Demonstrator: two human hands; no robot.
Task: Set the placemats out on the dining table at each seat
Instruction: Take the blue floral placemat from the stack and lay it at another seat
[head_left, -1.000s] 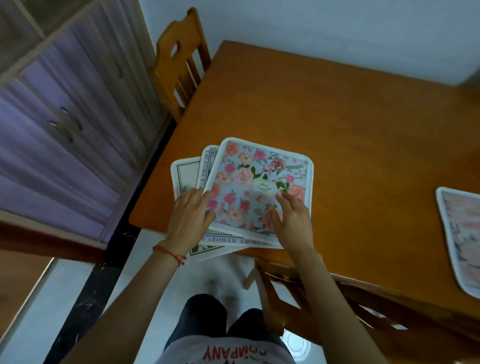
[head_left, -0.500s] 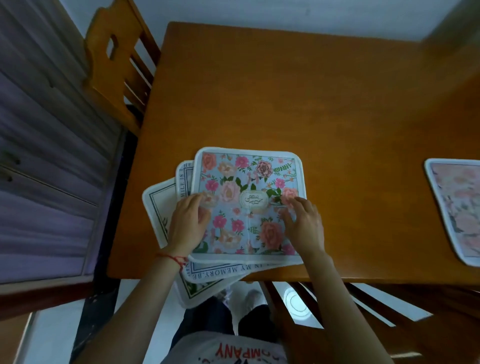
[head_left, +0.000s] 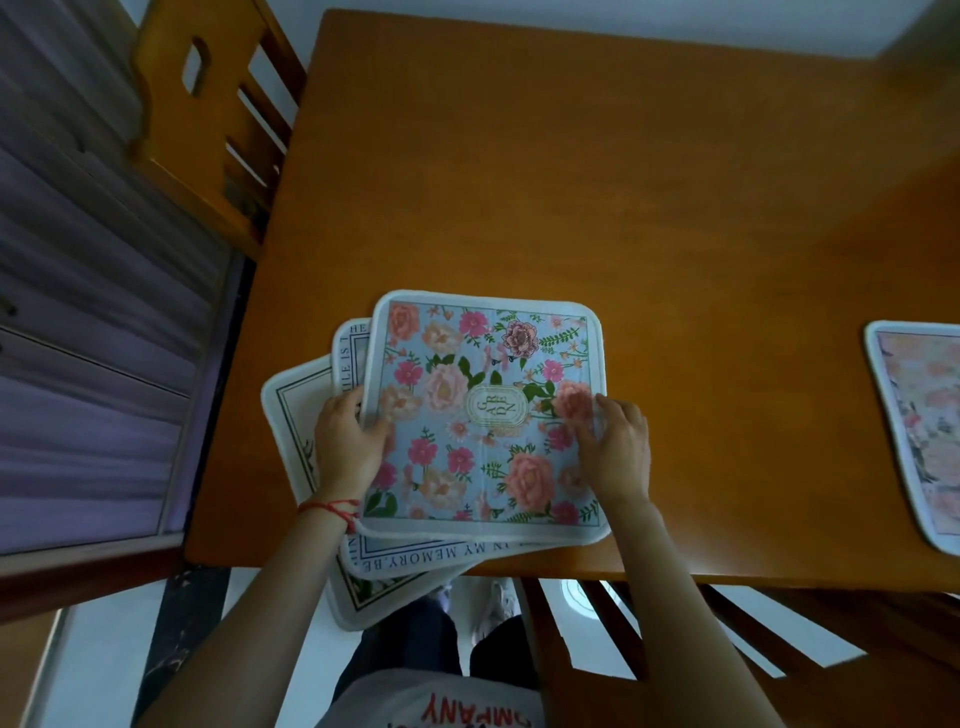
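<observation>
Three placemats lie fanned in a stack at the near left corner of the wooden dining table (head_left: 571, 182). On top is a blue floral placemat (head_left: 483, 364). Under it a lettered placemat (head_left: 415, 556) and a white framed placemat (head_left: 296, 395) stick out past the table's edge. My left hand (head_left: 345, 447) grips the floral placemat's left edge. My right hand (head_left: 618, 447) holds its right edge with curled fingers. A pink floral placemat (head_left: 924, 426) lies flat at the right, partly out of view.
A wooden chair (head_left: 197, 130) stands at the table's left end and another chair (head_left: 675, 639) sits tucked under the near edge by my legs. A purple cabinet (head_left: 78, 364) runs close along the left. The table's far half is bare wood.
The floral placemat has turned square to the table's near edge, while the two mats under it stay skewed. My hands have slid out to its left and right edges. The view has tilted further down.
</observation>
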